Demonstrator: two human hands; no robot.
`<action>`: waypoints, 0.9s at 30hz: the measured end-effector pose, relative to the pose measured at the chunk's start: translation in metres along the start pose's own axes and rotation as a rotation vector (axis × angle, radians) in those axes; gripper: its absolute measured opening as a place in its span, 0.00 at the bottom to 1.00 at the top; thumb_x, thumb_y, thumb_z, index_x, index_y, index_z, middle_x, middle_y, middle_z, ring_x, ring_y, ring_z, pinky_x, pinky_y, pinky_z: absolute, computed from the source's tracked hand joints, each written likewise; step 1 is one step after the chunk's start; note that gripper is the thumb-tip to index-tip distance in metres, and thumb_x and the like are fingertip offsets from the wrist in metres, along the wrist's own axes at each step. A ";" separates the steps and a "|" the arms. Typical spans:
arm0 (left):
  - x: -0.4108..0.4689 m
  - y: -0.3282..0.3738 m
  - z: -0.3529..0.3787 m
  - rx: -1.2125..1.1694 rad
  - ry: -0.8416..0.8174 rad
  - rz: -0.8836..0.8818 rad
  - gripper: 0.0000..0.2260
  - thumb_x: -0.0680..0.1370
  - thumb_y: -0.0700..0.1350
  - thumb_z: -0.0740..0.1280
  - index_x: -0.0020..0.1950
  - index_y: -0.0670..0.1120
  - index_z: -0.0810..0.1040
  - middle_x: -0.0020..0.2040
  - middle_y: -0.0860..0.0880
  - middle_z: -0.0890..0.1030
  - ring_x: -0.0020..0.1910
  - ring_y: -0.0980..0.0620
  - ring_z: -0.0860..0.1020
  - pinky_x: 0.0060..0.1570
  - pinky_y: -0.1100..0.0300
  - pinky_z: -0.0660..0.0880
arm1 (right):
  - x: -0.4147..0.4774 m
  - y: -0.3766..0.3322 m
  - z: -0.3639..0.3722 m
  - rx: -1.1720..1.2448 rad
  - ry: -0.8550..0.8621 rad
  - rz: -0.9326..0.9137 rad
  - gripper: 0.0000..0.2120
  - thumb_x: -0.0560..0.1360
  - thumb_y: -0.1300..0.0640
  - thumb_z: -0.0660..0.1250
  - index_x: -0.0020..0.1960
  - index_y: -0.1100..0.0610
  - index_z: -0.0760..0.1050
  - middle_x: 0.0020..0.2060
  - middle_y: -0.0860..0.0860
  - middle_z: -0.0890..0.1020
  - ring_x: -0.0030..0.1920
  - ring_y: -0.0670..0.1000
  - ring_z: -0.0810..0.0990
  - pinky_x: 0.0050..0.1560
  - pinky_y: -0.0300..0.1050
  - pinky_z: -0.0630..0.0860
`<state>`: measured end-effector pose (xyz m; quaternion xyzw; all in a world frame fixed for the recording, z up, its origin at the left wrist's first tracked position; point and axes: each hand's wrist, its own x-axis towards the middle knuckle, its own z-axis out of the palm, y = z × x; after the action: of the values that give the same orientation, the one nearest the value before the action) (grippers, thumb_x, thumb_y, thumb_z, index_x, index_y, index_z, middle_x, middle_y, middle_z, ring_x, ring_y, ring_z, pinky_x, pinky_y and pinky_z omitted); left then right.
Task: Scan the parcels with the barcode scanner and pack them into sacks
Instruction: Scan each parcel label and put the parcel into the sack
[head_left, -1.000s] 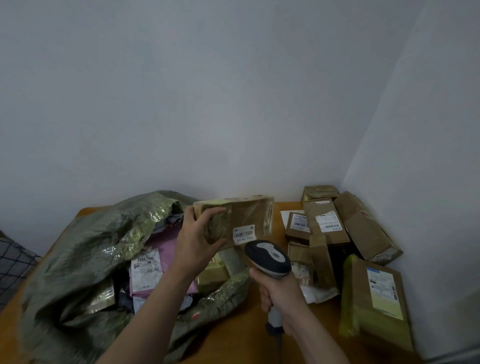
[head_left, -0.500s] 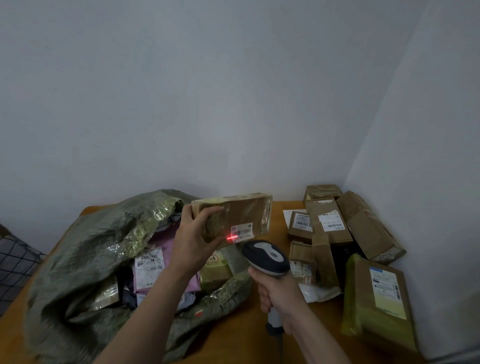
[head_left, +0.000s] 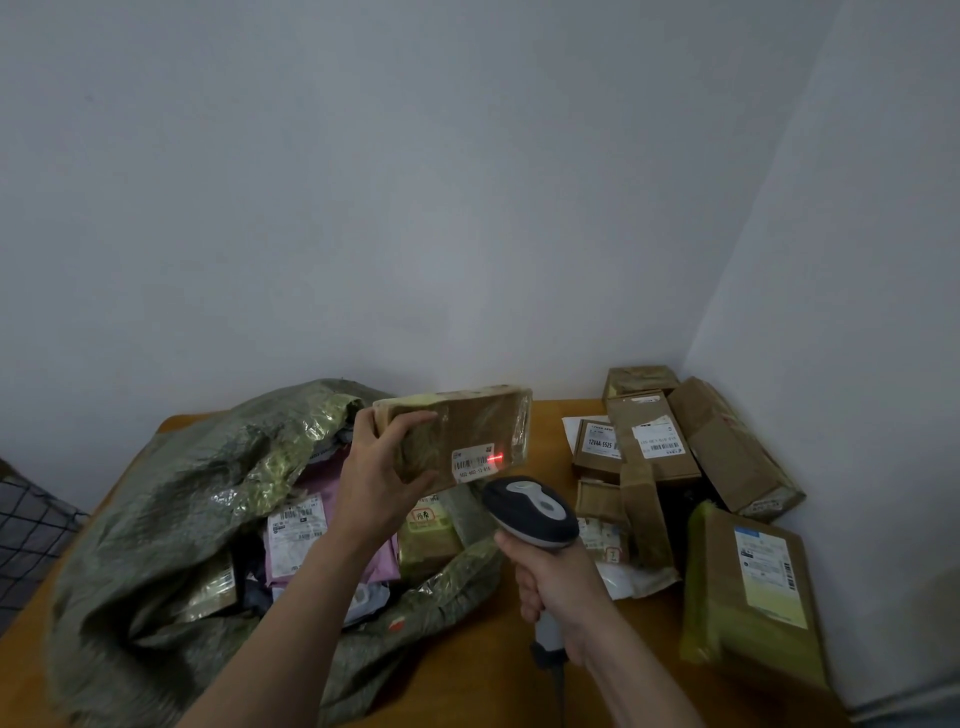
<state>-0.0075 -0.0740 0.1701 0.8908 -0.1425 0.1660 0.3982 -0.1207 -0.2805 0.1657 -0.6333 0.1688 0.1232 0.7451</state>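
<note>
The left hand (head_left: 382, 478) holds the brown box (head_left: 467, 426) up over the open sack (head_left: 171, 493). The right hand (head_left: 558, 579) grips the scanner (head_left: 535, 512) just below. The red light (head_left: 496, 458) now sits further right on the label (head_left: 470, 462), so the scan looks almost done

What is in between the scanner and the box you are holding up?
Nothing solid: the head view shows an open gap between the scanner and the box in the left hand. Only a red light spot lands on its label.
</note>
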 end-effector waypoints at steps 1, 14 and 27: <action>-0.001 0.000 0.000 0.000 -0.001 -0.001 0.33 0.67 0.41 0.83 0.69 0.58 0.77 0.63 0.50 0.66 0.59 0.50 0.70 0.60 0.52 0.78 | 0.000 0.000 0.000 0.001 0.000 0.000 0.11 0.76 0.55 0.76 0.41 0.58 0.77 0.25 0.51 0.68 0.25 0.49 0.65 0.29 0.44 0.65; -0.008 -0.005 -0.002 -0.107 0.033 -0.118 0.31 0.68 0.41 0.82 0.66 0.61 0.77 0.62 0.50 0.68 0.60 0.50 0.72 0.57 0.58 0.77 | 0.002 0.006 0.004 0.028 0.005 -0.018 0.10 0.75 0.55 0.76 0.43 0.60 0.78 0.27 0.54 0.71 0.25 0.50 0.68 0.28 0.44 0.67; -0.032 -0.083 -0.045 -0.486 -0.169 -0.727 0.14 0.74 0.40 0.78 0.54 0.56 0.83 0.60 0.46 0.79 0.54 0.41 0.81 0.47 0.47 0.83 | 0.036 0.020 0.030 0.282 0.158 0.040 0.24 0.74 0.59 0.76 0.69 0.53 0.75 0.63 0.51 0.79 0.61 0.53 0.78 0.56 0.59 0.83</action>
<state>-0.0123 0.0173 0.1298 0.7741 0.1131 -0.0963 0.6154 -0.0928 -0.2483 0.1373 -0.5269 0.2550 0.0628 0.8084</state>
